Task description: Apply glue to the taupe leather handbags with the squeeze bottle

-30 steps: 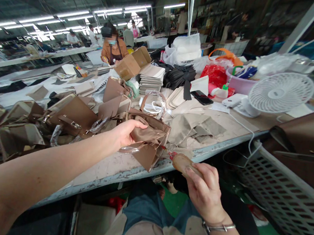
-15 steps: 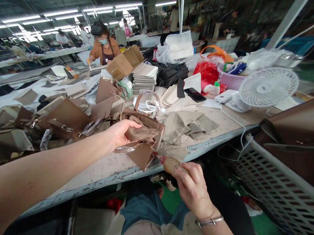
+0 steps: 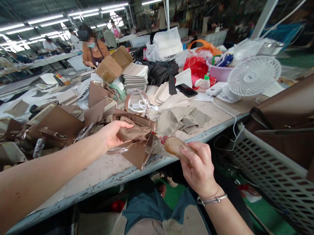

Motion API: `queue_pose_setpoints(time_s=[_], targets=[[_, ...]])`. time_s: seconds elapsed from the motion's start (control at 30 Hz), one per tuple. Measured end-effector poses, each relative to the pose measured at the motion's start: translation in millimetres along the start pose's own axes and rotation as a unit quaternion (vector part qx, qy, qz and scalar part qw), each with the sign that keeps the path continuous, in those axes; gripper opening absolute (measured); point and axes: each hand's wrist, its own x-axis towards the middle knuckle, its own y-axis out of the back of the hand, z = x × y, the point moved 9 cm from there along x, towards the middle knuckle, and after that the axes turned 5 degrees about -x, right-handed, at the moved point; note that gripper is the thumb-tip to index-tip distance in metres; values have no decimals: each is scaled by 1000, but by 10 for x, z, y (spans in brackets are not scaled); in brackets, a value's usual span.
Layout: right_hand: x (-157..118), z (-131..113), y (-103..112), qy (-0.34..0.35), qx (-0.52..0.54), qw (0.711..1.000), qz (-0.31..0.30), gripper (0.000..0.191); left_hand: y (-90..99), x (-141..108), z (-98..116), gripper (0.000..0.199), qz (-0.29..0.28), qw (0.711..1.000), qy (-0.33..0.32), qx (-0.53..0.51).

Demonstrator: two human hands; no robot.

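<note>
A brown bag piece (image 3: 140, 151) lies near the table's front edge, its lining folded up inside. My left hand (image 3: 115, 134) grips it from the left, the thumb on top of the lining. My right hand (image 3: 199, 166), wearing a metal bracelet, is closed round the pale handle of a brush-like tool (image 3: 176, 147). The tool's thin reddish tip points left and reaches the bag piece's right edge; whether it touches is too small to tell. Behind the bag piece stands a clear plastic-wrapped handle (image 3: 138, 103).
Brown bags (image 3: 56, 122) crowd the table's left side. Grey fabric pieces (image 3: 184, 119), a phone (image 3: 187, 90) and a white fan (image 3: 254, 76) lie or stand to the right. A plastic basket (image 3: 276, 174) holds brown bags. A person (image 3: 94, 52) works across the table.
The whole view has shifted, with the table items now further left. My right hand and the tool have risen slightly beside the bag piece. My left hand keeps its grip.
</note>
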Motion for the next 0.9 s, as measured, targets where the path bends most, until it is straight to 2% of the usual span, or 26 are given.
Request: queue_pose_setpoints(time_s=[0.17, 0.43, 0.67, 0.9], targets=[[-57, 14, -49, 1, -2, 1000, -12, 42, 8, 16, 5, 29, 4, 1000, -3, -24], [-307, -19, -262, -10, 31, 995, -95, 35, -22, -2, 0, 30, 7, 1000, 9, -24], [-129, 75, -46, -58, 50, 997, -7, 35, -1, 4, 19, 31, 3, 1000, 2, -14], [68, 154, 37, -84, 51, 994, 40, 35, 27, -26, 7, 32, 37, 999, 10, -24]])
